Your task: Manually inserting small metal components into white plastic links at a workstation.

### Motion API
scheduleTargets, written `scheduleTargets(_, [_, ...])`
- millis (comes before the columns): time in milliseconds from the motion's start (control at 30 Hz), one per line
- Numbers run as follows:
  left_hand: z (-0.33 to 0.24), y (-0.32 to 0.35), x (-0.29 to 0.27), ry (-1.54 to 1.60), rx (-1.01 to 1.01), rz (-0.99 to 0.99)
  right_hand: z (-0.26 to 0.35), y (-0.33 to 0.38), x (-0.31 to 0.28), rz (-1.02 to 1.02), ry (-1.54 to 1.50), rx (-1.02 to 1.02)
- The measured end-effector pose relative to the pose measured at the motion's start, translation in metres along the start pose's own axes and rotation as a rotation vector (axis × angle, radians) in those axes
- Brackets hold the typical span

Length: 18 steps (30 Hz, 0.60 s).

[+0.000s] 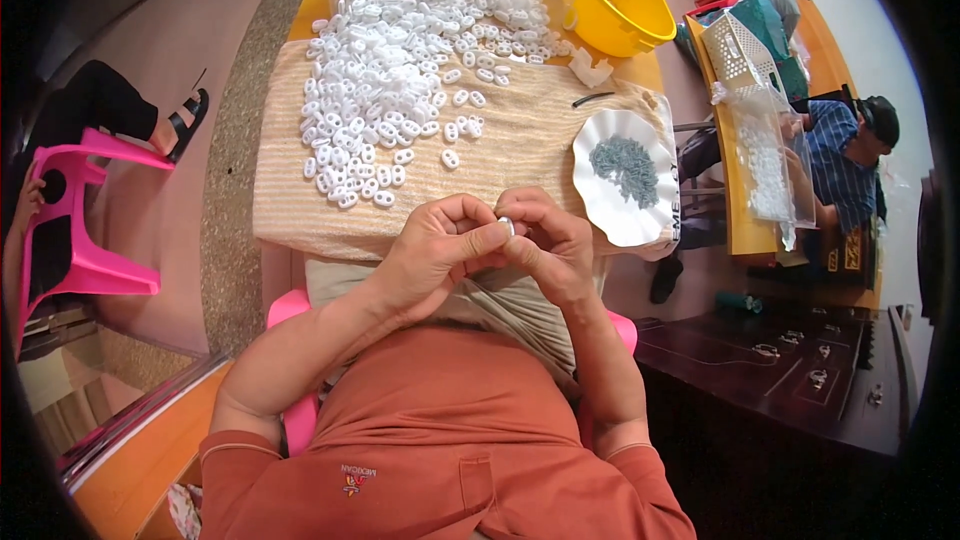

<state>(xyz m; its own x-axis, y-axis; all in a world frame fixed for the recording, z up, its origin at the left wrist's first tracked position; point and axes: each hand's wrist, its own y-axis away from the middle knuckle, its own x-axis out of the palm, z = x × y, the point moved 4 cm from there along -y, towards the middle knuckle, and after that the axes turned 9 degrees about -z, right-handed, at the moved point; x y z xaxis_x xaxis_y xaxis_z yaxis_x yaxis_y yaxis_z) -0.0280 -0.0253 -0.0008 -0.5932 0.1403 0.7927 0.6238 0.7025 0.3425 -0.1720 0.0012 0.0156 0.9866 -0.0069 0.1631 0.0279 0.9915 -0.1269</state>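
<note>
Both grips clamped, we are holding a small white piece (pixel 506 227) between our left hand (pixel 452 232) and right hand (pixel 545 240) at the bench's (pixel 648 72) six o'clock edge. Two-holed white pieces (pixel 375 105) are lying at eleven.

Pale pinkish floor (pixel 170 230) spreads on the left, bordered by a speckled grey-brown strip (pixel 228 200). A bright pink plastic chair (pixel 100 265) stands there; on the right are a wooden surface (pixel 740 200) and a glossy dark-brown panel (pixel 700 355).

A small white piece (pixel 507 226) sits pinched between the fingers (pixel 485 239), partly hidden by them.
</note>
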Motion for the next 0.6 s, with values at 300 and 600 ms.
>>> scheduleTargets(300, [0.003,-0.004,-0.004,0.001,0.006,-0.031,0.005,-0.007,-0.007,-0.007,0.021,0.085])
scheduleTargets(600, [0.008,-0.003,-0.013,-0.056,-0.021,-0.179,0.051,-0.082,-0.082,-0.063,0.817,-0.031])
